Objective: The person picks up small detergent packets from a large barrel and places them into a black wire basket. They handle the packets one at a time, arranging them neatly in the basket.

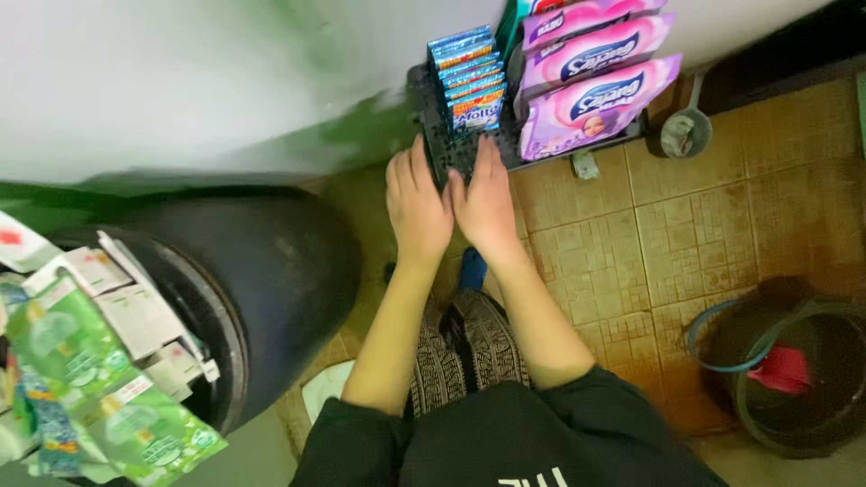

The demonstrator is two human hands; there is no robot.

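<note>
Both my hands reach down to a black plastic crate [424, 99] on the tiled floor by the wall. My left hand [417, 206] lies flat with fingers together at the crate's near edge. Right beside it, my right hand [485, 200] rests palm down on the crate, fingertips just below a row of small blue packets [469, 77] standing upright. Neither hand grips anything. Pink and purple soft packs [591, 86] fill the crate's right side.
A big black barrel [271, 271] stands at left, with white boxes and green sachets [81, 361] on top of it. A dark bucket [794, 370] with a red scoop sits at lower right. A metal ladle [686, 131] lies by the crate.
</note>
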